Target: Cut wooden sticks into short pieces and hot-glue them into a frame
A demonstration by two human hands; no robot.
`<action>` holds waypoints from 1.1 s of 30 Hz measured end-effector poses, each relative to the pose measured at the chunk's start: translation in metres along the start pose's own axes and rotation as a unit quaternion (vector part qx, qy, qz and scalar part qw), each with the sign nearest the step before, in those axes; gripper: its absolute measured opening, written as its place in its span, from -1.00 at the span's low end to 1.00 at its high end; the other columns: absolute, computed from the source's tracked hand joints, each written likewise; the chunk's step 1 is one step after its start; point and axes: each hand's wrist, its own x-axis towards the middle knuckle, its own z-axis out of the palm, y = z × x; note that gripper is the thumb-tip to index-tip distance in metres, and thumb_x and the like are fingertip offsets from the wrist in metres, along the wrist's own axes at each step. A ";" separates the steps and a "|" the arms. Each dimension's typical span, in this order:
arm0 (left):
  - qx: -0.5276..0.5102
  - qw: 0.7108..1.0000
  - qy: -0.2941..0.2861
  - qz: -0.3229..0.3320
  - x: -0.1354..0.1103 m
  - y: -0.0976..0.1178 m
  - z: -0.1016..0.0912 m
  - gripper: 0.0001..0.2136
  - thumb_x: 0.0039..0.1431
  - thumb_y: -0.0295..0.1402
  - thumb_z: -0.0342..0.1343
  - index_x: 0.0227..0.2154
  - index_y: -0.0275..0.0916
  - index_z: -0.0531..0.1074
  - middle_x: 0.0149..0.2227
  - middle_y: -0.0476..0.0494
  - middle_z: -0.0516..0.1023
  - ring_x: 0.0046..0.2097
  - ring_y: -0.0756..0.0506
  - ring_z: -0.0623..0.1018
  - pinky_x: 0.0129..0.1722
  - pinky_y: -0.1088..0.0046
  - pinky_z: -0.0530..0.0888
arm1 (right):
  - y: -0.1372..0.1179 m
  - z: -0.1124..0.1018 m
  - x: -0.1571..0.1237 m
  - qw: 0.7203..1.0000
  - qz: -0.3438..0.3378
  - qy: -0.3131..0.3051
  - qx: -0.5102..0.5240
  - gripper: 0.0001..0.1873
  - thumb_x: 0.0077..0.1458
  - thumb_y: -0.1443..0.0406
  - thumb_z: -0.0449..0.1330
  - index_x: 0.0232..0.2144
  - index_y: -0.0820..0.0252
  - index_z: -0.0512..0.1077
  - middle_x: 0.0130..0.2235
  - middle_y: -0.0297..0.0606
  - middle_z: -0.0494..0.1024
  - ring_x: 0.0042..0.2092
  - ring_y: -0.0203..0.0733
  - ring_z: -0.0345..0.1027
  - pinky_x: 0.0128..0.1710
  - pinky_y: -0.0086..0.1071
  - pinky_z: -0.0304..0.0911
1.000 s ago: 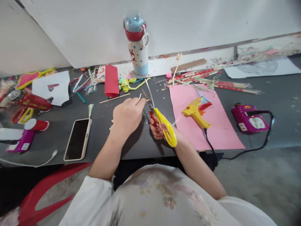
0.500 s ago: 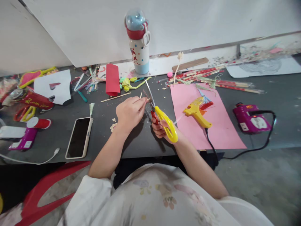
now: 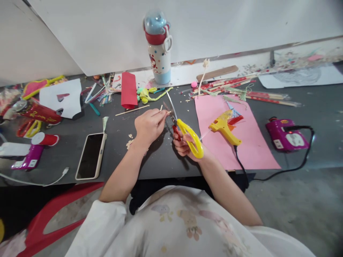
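My left hand is closed, its thumb and forefinger pinching a thin wooden stick, most of which the fingers hide. A short pale tip pokes out beside the scissor blades. My right hand grips scissors with one yellow and one red handle loop. The blades point away from me and stand apart, close to the left fingertips. Small cut wooden bits lie in a pile left of my left wrist. Another thin stick rests on the dark table just beyond that hand.
A yellow glue gun lies on pink paper to the right, its cord running over the table edge near a purple power socket. Leftward are a phone and a red thread spool. A bottle stands behind.
The scissor blades have spread slightly, with the yellow loop shifting up a little. My left hand still pinches the stick beside them. The whole view has drifted very slightly.
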 end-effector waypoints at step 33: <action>-0.142 0.979 0.139 0.042 -0.002 -0.015 0.027 -0.81 0.21 -0.27 0.09 -0.36 -0.19 0.58 -0.48 -0.02 0.55 -0.41 0.06 0.49 -0.41 0.55 0.33 | -0.003 0.000 -0.001 1.000 0.004 -0.011 -0.026 -0.55 -0.25 0.10 0.24 -0.47 0.11 0.03 -0.63 -0.62 -0.06 -0.63 -0.52 -0.35 -0.66 -0.52 -0.43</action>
